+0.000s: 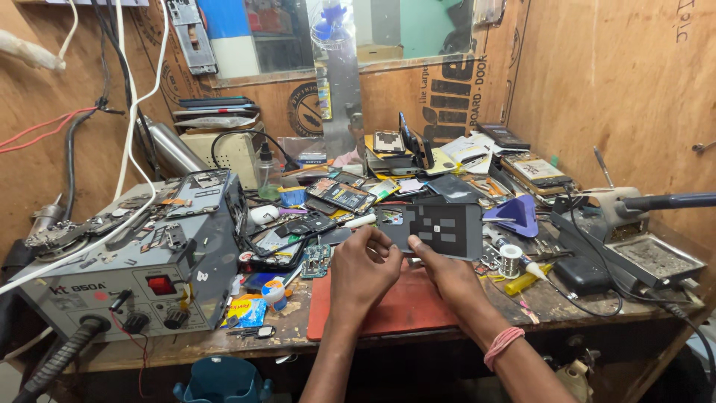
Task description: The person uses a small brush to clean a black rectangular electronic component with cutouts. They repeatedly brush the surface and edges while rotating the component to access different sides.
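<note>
Both my hands hold up a dark rectangular phone back panel with lighter grey patches, above a red work mat. My left hand grips the panel's left end with its fingers curled around the edge. My right hand, with a pink band on the wrist, pinches the lower edge from below. The panel is held flat-on to me, a little above the bench.
A grey hot-air rework station with a red switch stands at left. Opened phones, circuit boards and tools crowd the wooden bench behind. A soldering stand, solder spool and purple triangular piece sit at right. Plywood walls enclose the bench.
</note>
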